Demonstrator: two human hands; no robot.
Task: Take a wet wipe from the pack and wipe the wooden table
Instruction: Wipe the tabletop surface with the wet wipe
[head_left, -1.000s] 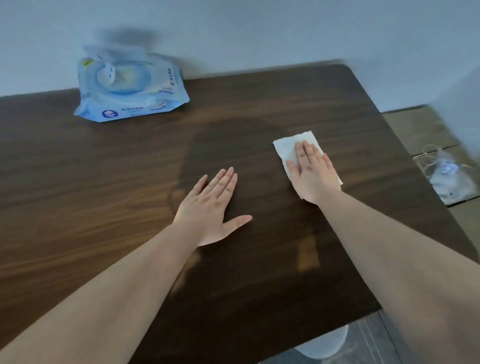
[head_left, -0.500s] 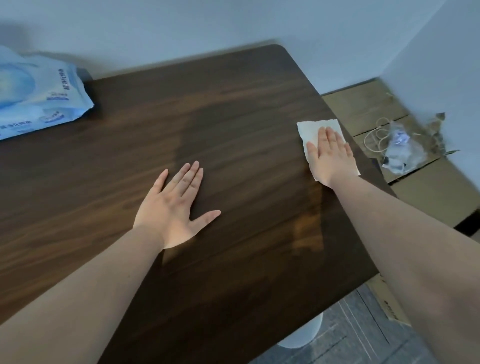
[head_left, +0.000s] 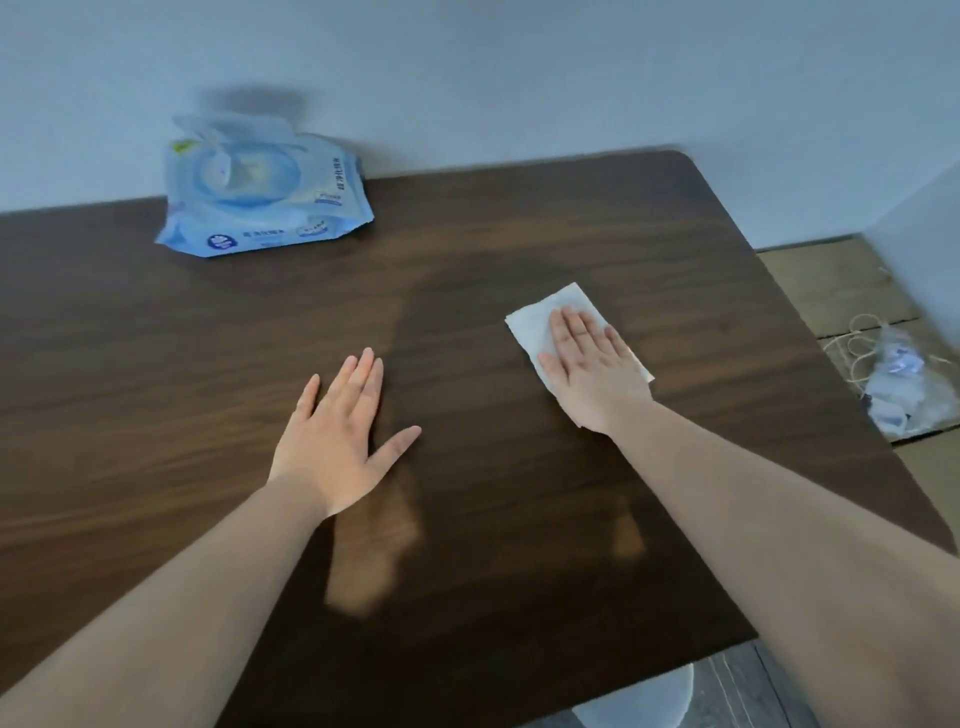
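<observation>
The dark wooden table (head_left: 156, 364) fills most of the view. A white wet wipe (head_left: 535, 318) lies flat on its right half, and my right hand (head_left: 592, 371) presses down on it with fingers together, covering its near part. My left hand (head_left: 337, 426) rests palm down on the bare wood near the middle, fingers spread, holding nothing. The light blue wet wipe pack (head_left: 260, 202) sits at the table's far edge by the wall, its lid flap up.
A pale wall runs behind the table. Right of the table, on the floor, lie cardboard (head_left: 841, 291) and a clear bag with a cord (head_left: 904, 379). The table's right and near-right edges are close to my right arm.
My right hand slid the wipe out to the table's right edge and has come back toward the middle. The view swung right, then back left. My left hand stays flat.
</observation>
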